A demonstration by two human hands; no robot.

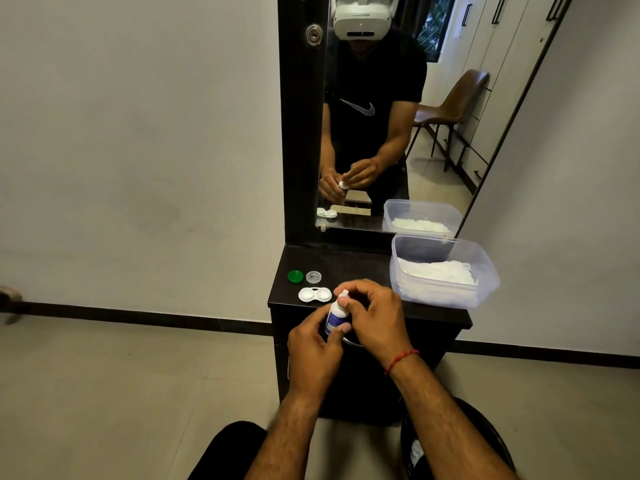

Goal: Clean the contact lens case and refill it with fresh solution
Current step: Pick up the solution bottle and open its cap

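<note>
Left hand (313,344): grip closed around the lower body of the solution bottle (335,315), thumb pressed across its purple label; bottle upright, tilted slightly, held just above the counter's (349,263) front edge.

Right hand (375,315): grip narrow, fingertips pinched at the bottle's white cap; red thread band at the wrist. Whether the cap is loose or tight cannot be told.

Contact lens case (315,294): white, two wells, both uncovered, lying on the counter just left of the grip. Contents of the wells cannot be made out.

Green cap (295,276) and clear cap (313,277): side by side, just beyond the case, left of the grip and farther from the person.

Plastic container (485,271): clear, lidless, right of the grip on the counter; holds white tissue-like sheets.

Mirror (381,133): upright behind the counter.
</note>
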